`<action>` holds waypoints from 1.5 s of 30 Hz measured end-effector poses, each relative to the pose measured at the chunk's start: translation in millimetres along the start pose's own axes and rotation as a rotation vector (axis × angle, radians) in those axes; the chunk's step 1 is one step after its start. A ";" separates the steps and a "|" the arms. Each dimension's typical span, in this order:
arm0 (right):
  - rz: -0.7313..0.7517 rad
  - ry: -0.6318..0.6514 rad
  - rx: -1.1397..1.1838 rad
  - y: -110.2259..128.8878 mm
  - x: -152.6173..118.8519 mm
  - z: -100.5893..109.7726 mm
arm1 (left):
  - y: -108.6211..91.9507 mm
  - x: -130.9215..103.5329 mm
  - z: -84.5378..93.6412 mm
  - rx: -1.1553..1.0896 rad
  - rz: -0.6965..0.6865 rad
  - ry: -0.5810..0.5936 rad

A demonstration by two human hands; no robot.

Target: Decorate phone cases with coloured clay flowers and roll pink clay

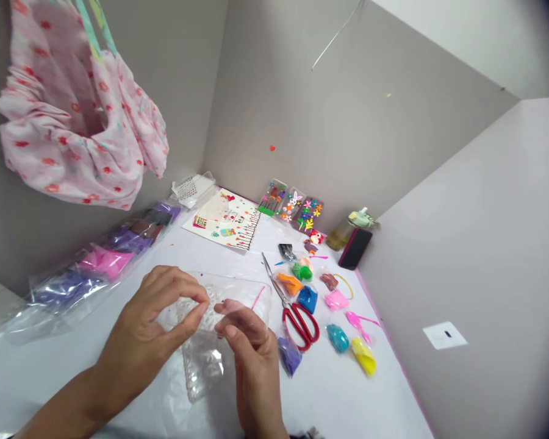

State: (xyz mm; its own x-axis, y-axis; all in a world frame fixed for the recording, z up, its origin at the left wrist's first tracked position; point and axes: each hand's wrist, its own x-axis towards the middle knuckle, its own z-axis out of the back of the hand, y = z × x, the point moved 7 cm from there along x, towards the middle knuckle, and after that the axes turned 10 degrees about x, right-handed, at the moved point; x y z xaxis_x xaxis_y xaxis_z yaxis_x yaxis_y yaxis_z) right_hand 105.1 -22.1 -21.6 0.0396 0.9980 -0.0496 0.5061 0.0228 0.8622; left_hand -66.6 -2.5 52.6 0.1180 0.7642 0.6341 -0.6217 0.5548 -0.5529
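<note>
My left hand (153,329) is raised over the white table, its thumb and index fingertips pressed together; whatever lies in the pinch is too small to make out. Close beside it on the right is my right hand (254,353), its fingers curled and thumb near them, and anything between them is hidden. Under both hands lies a clear, textured plastic case (201,369) by a transparent sheet (251,289) with a thin pink strip (258,297) on it. Red-handled scissors (302,326) lie just right of my right hand.
Small clay packets, such as orange (289,284), blue (308,299) and yellow (363,356), lie at the right. A phone (355,249) leans by a jar (338,235). Decorated cases (293,204) and a drawing (226,221) are at the back. Bagged clay (107,262) lines the left; cloth (82,134) hangs above.
</note>
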 end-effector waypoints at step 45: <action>0.025 0.030 0.020 -1.5 0.3 0.7 | 4.0 -2.9 -10.6 -0.198 0.122 0.106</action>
State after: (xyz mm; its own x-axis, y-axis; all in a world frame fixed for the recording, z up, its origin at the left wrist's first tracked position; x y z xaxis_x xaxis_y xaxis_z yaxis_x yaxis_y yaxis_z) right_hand 104.9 -21.8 -23.3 0.0263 0.9996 -0.0130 0.5228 -0.0026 0.8525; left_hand -61.3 1.0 42.8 0.1384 0.8539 0.5017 -0.4739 0.5020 -0.7235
